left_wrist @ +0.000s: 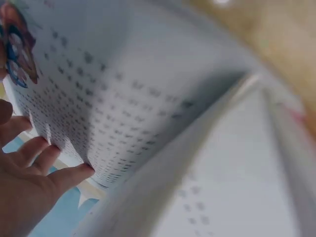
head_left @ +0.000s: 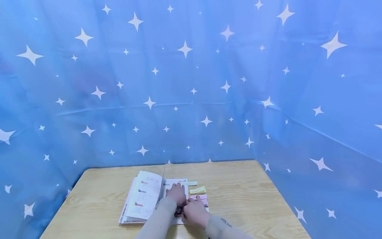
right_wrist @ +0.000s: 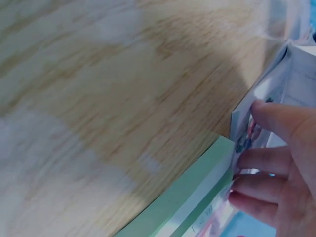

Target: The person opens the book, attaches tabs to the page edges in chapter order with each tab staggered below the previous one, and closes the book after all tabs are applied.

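An open book [head_left: 145, 196] lies on the table, its left-hand pages raised and curving up. My left hand [head_left: 176, 194] rests on the right-hand page, its fingers spread; the left wrist view shows these fingers [left_wrist: 74, 177] on the printed page [left_wrist: 118, 108], by its edge. At that page's right edge is my right hand [head_left: 195, 210]. In the right wrist view, its thumb [right_wrist: 276, 117] touches the page margin, and its other fingertips [right_wrist: 242, 185] lie beside the ends of green sticky tabs [right_wrist: 190, 195]. A coloured picture on the page shows partly between the hands.
Yellow [head_left: 198, 190] and pink sticky tabs [head_left: 203, 199] stick out from the book's right side. The book lies on a wooden table [head_left: 244, 196]. A blue curtain with white stars [head_left: 185, 83] hangs behind the table and along its sides.
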### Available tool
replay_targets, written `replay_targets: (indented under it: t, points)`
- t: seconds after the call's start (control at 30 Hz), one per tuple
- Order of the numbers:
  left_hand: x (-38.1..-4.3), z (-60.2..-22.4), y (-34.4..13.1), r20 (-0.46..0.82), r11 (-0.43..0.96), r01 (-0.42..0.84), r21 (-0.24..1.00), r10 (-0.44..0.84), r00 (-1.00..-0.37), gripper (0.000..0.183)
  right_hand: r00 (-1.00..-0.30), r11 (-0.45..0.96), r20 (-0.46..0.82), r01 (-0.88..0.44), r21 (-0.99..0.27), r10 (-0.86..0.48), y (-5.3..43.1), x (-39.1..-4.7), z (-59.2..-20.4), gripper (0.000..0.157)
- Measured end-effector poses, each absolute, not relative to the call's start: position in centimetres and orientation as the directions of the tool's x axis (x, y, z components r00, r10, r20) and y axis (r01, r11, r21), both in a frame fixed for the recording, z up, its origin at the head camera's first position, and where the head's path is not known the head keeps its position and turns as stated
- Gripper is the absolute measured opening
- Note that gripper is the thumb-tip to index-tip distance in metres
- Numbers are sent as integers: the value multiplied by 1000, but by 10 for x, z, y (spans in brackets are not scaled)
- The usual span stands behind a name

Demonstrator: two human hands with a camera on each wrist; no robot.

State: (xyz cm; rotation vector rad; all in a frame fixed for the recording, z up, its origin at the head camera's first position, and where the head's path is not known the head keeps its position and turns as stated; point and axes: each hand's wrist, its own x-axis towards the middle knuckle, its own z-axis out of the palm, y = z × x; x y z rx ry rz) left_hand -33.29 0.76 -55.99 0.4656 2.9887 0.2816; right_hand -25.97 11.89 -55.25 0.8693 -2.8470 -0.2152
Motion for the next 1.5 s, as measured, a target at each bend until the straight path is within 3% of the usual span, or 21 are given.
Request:
replay_targets:
  t: [0.2, 0.33, 0.5, 0.63, 0.8, 1.1, 1.37, 1.5]
  points:
    - [-318, -546, -6, -76, 895, 415, 163, 431, -899, 29, -821, 822, 107, -537, 190, -561, 120, -264, -550, 25]
    - [-304, -539, -17, -114, 858, 478, 186, 502, -857, 35, -808, 812, 114, -556, 179, -579, 124, -264, -553, 25]
    - [-290, -538, -39, -180, 828, 477, 293, 538, -823, 56, -797, 799, 88, -583, 147, -597, 126, -263, -559, 34]
    - [-284, -539, -53, -222, 837, 453, 306, 526, -821, 79, -803, 803, 64, -584, 118, -593, 131, -264, -563, 42]
    - [-280, -545, -62, -214, 837, 444, 322, 521, -826, 93, -800, 803, 66, -591, 78, -596, 135, -267, -566, 44]
    - [-283, -560, -64, -159, 833, 461, 307, 522, -838, 93, -797, 798, 146, -599, -68, -586, 146, -272, -560, 27]
    - [-280, -555, -63, -136, 821, 476, 315, 535, -834, 85, -808, 798, 251, -579, -169, -533, 157, -261, -554, 31]
    - [-279, -545, -64, -154, 818, 456, 351, 531, -833, 71, -806, 796, 271, -580, -176, -527, 160, -256, -557, 34]
